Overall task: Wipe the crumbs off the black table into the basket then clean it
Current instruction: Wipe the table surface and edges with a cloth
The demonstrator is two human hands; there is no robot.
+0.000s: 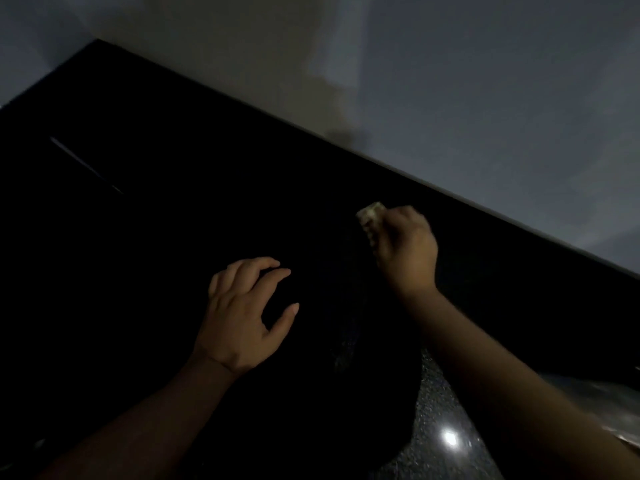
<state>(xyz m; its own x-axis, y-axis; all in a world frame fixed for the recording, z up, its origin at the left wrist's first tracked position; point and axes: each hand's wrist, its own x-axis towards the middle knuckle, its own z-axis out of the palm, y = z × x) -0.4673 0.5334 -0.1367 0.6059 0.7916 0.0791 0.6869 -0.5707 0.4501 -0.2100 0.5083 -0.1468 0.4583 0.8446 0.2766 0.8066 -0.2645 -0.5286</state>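
— Black table (138, 237): where does it lie?
— It fills most of the view, running slantwise from upper left to lower right. Its far edge meets a pale wall (485, 98). The top is so dark that no crumbs can be made out on it.
— And the hands?
— Both are out over the table top. The right hand (408, 251) is near the far edge, fingers curled round a small pale pad (370, 213). The pad sticks out past the knuckles toward the upper left.
— Sponge or cloth?
— I cannot tell; it is blurred, light-coloured, with a faint pattern.
— Is it pressed on the table?
— It is down at the surface, but contact is not clear in this light.
— The left hand?
— The left hand (242, 317) is nearer the person, well apart from the right. Its fingers are arched loosely, thumb spread wide, and it holds nothing. Whether the fingertips touch the top, I cannot say.
— Anything else?
— A thin pale streak (83, 164) shows on the table at the far left. At lower right there is a speckled floor (436, 410) with a bright glare spot (450, 438), and a dark rounded shape (346, 410) stands against it, too dim to name.
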